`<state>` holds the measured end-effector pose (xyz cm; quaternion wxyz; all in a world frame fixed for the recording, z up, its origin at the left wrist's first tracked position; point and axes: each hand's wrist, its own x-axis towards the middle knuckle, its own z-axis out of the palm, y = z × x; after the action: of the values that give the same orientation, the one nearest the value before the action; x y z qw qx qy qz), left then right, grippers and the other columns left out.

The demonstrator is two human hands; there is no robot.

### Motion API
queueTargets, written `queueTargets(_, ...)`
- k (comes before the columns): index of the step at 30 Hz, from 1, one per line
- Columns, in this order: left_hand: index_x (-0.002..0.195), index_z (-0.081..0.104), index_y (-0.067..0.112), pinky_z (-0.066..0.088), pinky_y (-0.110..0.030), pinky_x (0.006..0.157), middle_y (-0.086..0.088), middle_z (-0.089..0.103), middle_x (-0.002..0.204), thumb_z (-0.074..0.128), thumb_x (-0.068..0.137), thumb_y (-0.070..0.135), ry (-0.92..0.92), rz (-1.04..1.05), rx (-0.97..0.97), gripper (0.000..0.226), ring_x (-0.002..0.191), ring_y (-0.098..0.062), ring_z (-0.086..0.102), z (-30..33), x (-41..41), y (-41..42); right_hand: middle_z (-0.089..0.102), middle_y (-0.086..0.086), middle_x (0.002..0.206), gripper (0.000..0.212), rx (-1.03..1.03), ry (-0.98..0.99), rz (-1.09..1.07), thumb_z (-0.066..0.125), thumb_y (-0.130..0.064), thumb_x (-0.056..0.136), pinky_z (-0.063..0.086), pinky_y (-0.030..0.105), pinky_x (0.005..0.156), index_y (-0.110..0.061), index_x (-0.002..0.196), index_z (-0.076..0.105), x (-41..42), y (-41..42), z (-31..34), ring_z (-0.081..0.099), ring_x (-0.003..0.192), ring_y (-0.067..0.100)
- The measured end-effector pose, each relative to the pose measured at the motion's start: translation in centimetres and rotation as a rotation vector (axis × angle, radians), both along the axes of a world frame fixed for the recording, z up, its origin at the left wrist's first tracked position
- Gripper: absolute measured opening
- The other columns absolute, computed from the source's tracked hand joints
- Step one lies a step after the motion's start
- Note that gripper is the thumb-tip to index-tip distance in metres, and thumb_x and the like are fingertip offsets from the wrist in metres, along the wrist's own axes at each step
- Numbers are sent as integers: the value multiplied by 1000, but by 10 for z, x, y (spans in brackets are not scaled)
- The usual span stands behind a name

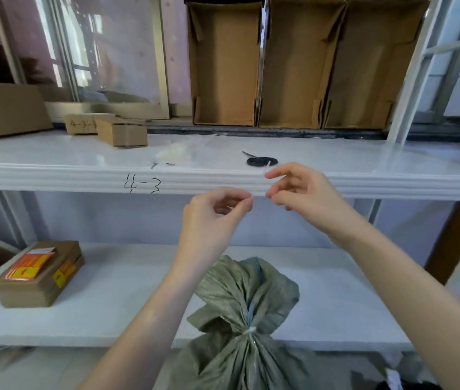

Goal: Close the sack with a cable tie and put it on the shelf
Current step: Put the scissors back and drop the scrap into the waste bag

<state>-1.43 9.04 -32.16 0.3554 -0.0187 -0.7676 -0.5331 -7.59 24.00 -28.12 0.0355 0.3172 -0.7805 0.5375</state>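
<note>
Your forearms rise past the tied sack (240,327) toward the shelf edge (82,178).
Left hand (217,212) pinches thumb to forefinger; right hand (293,190) pinches a pale strip, hard to make out. Sack stands at six o'clock, a white cable tie (248,330) cinching its neck; scissors (261,161) lie at twelve.

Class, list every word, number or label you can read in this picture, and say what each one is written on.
"4-3": handwritten on the front edge of the upper shelf.
"4-3..." or similar: handwritten on a small cardboard box on that shelf, too blurred to be sure.
Orange and yellow stickers on the lower-shelf cardboard box: print too small to read.
</note>
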Motion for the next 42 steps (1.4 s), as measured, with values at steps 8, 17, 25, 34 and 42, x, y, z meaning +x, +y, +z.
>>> queueTargets(8, 68, 69, 32, 39, -5, 59, 18, 70, 61, 74, 80, 15, -98, -185, -63, 21, 65, 3, 66, -36, 25, 61, 66, 1, 70, 6, -101, 6, -59, 64, -9, 84, 46, 10, 62, -9, 79, 63, 48, 67, -36, 60, 61, -1)
queueTargets(17, 80, 74, 28, 41, -16, 61, 21, 69, 73, 71, 82, 24, -209, -227, -247, 5, 69, -1, 62, -89, 29, 124, 69, 5, 72, 7, 49, 51, -328, 67, -12, 80, 52, 39, 74, -11, 73, 66, 65, 144, -86, 65, 72, 21)
queueTargets(25, 91, 69, 34, 48, -30, 76, 16, 64, 97, 58, 87, 28, -370, -264, -513, 13, 83, -4, 62, -150, 13, 187, 69, 9, 72, 4, 130, 20, -570, 63, -9, 80, 49, 21, 66, -8, 77, 64, 46, 228, -166, 64, 70, 15)
queueTargets(34, 111, 66, 27, 40, -27, 94, 8, 63, 119, 54, 89, 24, -647, -483, -537, 25, 105, -12, 58, -243, -38, 264, 62, -4, 59, 13, 300, -102, -836, 63, -14, 82, 46, 17, 63, -15, 69, 64, 11, 306, -299, 61, 59, 10)
queueTargets(42, 124, 59, 23, 43, -31, 90, -3, 56, 121, 51, 90, 20, -726, -500, -643, 34, 110, -23, 56, -309, -91, 315, 71, 10, 78, 21, 566, -47, -886, 55, -18, 88, 52, 43, 66, -9, 94, 74, -33, 344, -380, 63, 73, 29)
